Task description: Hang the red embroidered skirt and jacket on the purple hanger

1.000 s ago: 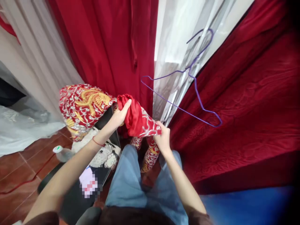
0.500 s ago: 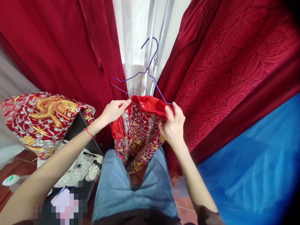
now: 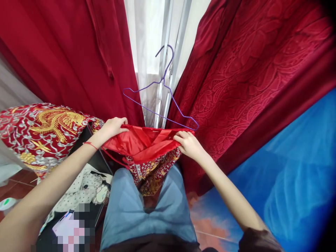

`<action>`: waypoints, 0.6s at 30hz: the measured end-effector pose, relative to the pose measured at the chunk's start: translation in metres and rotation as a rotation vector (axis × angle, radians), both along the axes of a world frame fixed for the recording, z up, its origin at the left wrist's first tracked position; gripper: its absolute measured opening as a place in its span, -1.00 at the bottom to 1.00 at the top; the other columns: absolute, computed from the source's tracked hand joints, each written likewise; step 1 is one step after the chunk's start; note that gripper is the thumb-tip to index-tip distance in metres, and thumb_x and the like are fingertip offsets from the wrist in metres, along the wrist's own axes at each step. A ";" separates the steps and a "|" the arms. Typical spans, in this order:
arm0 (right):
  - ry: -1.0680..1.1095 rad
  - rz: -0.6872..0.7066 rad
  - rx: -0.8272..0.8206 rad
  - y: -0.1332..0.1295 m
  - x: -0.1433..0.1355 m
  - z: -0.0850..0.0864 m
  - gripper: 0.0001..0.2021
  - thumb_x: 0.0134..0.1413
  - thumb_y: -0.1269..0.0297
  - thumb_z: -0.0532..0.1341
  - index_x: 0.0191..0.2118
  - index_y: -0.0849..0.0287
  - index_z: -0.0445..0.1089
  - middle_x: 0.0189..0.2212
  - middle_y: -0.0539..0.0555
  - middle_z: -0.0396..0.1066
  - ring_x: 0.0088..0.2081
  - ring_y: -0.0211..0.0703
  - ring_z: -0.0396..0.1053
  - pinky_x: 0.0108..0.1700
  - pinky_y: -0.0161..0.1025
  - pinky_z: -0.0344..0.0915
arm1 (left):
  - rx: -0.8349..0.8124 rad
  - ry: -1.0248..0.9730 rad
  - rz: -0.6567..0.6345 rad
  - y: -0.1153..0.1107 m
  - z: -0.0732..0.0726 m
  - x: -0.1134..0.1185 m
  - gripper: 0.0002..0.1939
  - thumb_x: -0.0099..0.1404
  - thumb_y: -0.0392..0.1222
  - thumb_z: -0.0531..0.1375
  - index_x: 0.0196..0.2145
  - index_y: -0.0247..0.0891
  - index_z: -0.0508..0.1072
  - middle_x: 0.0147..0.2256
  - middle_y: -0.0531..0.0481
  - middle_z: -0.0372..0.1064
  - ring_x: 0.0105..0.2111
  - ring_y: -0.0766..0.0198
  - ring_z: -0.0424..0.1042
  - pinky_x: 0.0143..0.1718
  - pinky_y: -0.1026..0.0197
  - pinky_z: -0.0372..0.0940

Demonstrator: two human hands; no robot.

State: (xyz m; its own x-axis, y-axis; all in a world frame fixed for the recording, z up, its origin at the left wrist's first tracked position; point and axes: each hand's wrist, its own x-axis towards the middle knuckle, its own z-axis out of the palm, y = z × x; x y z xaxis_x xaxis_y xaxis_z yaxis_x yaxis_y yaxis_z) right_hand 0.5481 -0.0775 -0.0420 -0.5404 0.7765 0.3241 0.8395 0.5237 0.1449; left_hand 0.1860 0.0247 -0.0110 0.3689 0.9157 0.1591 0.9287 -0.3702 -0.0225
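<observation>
A dress shop's fitting corner: red curtains point(image 3: 78, 52), a wire hanger point(image 3: 162, 94), embroidered garments point(image 3: 44, 129).

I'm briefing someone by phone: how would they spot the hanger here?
Look at the white curtain between the two red drapes. The wire hanger hangs in front of it, just above the red garment both hands spread. It is thin, purple and bare.

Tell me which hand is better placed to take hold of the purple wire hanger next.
Probably the right hand. Its grip on the red garment's waistband sits just below the purple wire hanger's lower right corner. The left hand grips the opposite end, farther from the wire.
</observation>
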 end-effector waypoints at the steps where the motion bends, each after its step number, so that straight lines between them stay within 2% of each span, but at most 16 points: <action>1: 0.013 -0.004 -0.029 0.000 0.002 -0.006 -0.76 0.15 0.46 0.14 -0.09 0.19 0.47 -0.01 0.25 0.41 -0.01 0.02 0.33 0.02 -0.12 0.16 | -0.014 -0.008 0.061 0.002 -0.006 -0.002 -0.74 0.32 0.00 0.15 -0.18 -0.20 0.48 -0.16 -0.19 0.56 -0.18 -0.01 0.54 -0.25 0.19 0.28; 3: 0.017 -0.021 -0.064 0.001 0.005 -0.017 -0.75 0.13 0.45 0.16 -0.10 0.19 0.49 0.13 0.31 0.32 0.11 0.08 0.28 0.09 -0.06 0.16 | -0.018 -0.013 0.171 0.003 -0.017 -0.002 -0.70 0.39 -0.05 0.04 -0.18 -0.25 0.49 -0.14 -0.27 0.54 -0.14 -0.07 0.54 -0.20 0.13 0.32; 6: 0.008 -0.059 -0.069 0.003 0.011 -0.028 -0.76 0.10 0.40 0.20 -0.11 0.20 0.51 0.21 0.36 0.23 0.20 0.16 0.22 0.16 0.00 0.14 | 0.020 0.013 0.278 -0.002 -0.027 0.011 -0.57 0.47 -0.08 -0.13 0.00 -0.33 0.42 -0.15 -0.38 0.53 -0.13 -0.15 0.55 -0.19 0.05 0.35; 8: 0.007 -0.122 -0.069 0.004 0.016 -0.029 -0.76 0.12 0.39 0.18 -0.12 0.21 0.52 0.15 0.34 0.31 0.13 0.14 0.28 0.15 -0.04 0.16 | 0.042 0.031 0.301 -0.005 -0.029 0.023 -0.53 0.49 -0.12 -0.21 0.12 -0.37 0.32 -0.17 -0.42 0.52 -0.13 -0.16 0.55 -0.19 0.03 0.36; 11: -0.019 -0.265 -0.074 0.009 0.022 -0.025 -0.74 0.13 0.43 0.13 -0.12 0.26 0.52 -0.06 0.30 0.44 -0.06 0.06 0.38 0.07 -0.10 0.20 | 0.052 0.034 0.283 -0.002 -0.025 0.036 -0.52 0.50 -0.13 -0.22 0.14 -0.42 0.28 -0.17 -0.45 0.51 -0.12 -0.17 0.55 -0.18 0.03 0.36; 13: -0.042 -0.372 -0.025 0.014 0.024 -0.023 -0.73 0.11 0.46 0.11 -0.13 0.30 0.51 -0.13 0.32 0.46 -0.09 0.08 0.37 0.05 -0.09 0.19 | 0.035 -0.013 0.250 0.006 -0.020 0.036 -0.53 0.49 -0.03 -0.13 0.08 -0.43 0.34 -0.15 -0.45 0.51 -0.11 -0.15 0.55 -0.20 0.07 0.36; 15: -0.055 -0.462 0.076 0.020 0.025 -0.023 -0.71 0.11 0.46 0.11 -0.12 0.34 0.51 -0.09 0.39 0.45 -0.03 0.15 0.35 0.08 -0.03 0.15 | -0.049 -0.055 0.215 0.017 -0.015 0.030 -0.51 0.40 0.11 0.04 -0.07 -0.42 0.45 -0.19 -0.41 0.53 -0.16 -0.11 0.56 -0.26 0.13 0.35; 18: -0.055 -0.524 0.216 0.028 0.020 -0.026 -0.69 0.12 0.48 0.09 -0.08 0.34 0.51 -0.02 0.45 0.44 0.04 0.21 0.32 0.11 0.05 0.11 | -0.239 -0.013 0.210 0.032 -0.011 0.015 -0.54 0.17 0.21 0.26 -0.44 -0.32 0.52 -0.44 -0.28 0.52 -0.34 -0.06 0.56 -0.38 0.18 0.30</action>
State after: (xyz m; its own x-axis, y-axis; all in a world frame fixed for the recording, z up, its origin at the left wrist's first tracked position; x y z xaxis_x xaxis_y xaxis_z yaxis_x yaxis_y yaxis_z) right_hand 0.5685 -0.0494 -0.0679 -0.1213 0.8648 0.4872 0.9673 -0.0072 0.2536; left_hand 0.2008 0.0563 -0.0219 0.1675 0.9837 -0.0661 0.9850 -0.1641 0.0540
